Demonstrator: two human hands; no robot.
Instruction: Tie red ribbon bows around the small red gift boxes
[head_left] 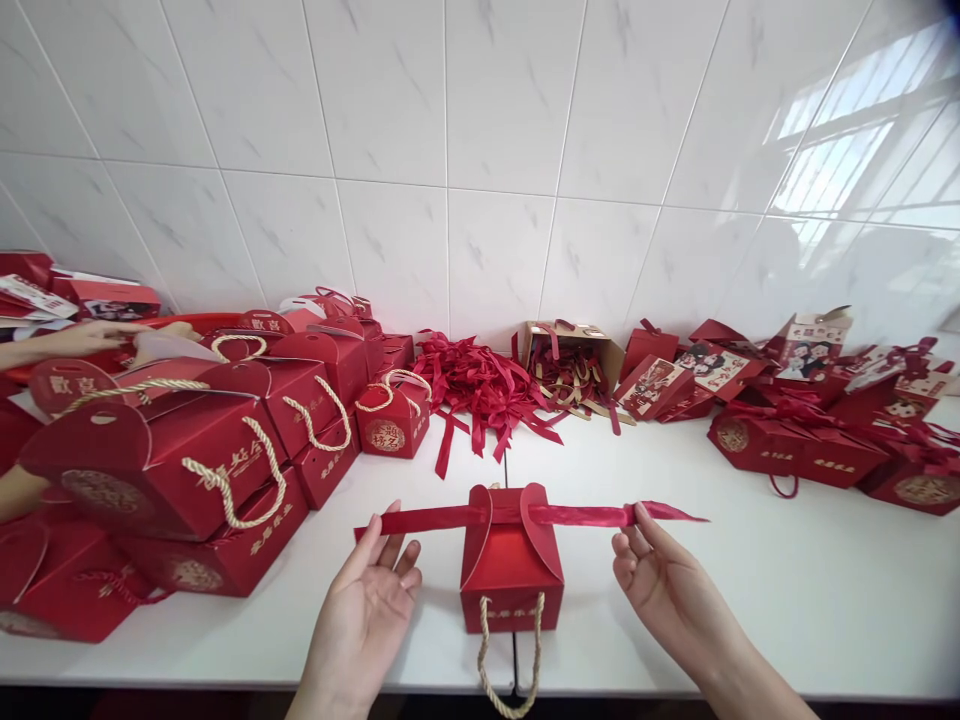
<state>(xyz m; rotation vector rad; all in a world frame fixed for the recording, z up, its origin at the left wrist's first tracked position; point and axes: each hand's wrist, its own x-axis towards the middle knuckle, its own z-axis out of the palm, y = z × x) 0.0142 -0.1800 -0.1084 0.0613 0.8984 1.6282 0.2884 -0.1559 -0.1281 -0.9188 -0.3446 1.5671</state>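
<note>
The ribbon (pixel 435 519) is stretched left to right across the box (pixel 512 560), pinched near its ends by left hand (pixel 371 605) and right hand (pixel 671 590), roughly equally near.

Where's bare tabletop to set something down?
Widest: the white table right of the right hand, before the right-side boxes. Narrower: between the left hand and stacked boxes. Crowded: along the wall, with loose ribbons and boxes.
</note>
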